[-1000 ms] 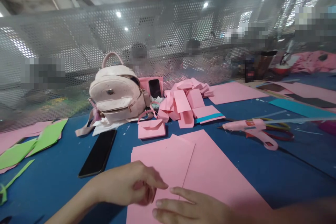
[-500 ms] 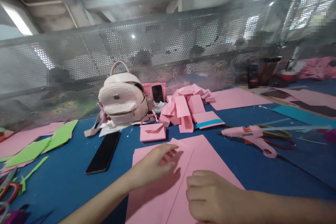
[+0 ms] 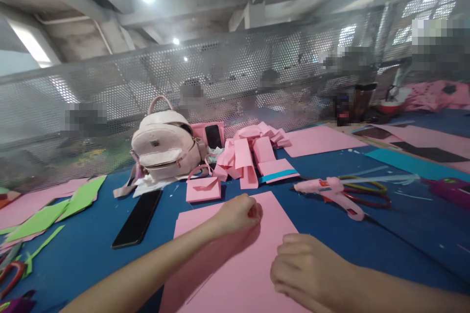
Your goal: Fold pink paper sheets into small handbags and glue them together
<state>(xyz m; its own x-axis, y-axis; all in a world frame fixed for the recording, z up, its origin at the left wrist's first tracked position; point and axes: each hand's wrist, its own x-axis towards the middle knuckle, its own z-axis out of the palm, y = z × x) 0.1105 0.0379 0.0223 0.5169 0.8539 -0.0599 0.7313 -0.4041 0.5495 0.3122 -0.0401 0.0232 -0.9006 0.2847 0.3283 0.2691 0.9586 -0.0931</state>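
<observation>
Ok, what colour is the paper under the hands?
The paper is plain pink, as the head view shows.

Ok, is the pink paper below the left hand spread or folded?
Spread flat: the pink paper lies level on the blue table, no raised fold showing; any layers beneath, cannot tell.

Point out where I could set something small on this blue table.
Two bare patches of blue tabletop: one between the green paper strip and the black smartphone, another between the pink sheets and the pink glue gun. Crowded: from the pale backpack across to the folded pink paper pieces.
</observation>
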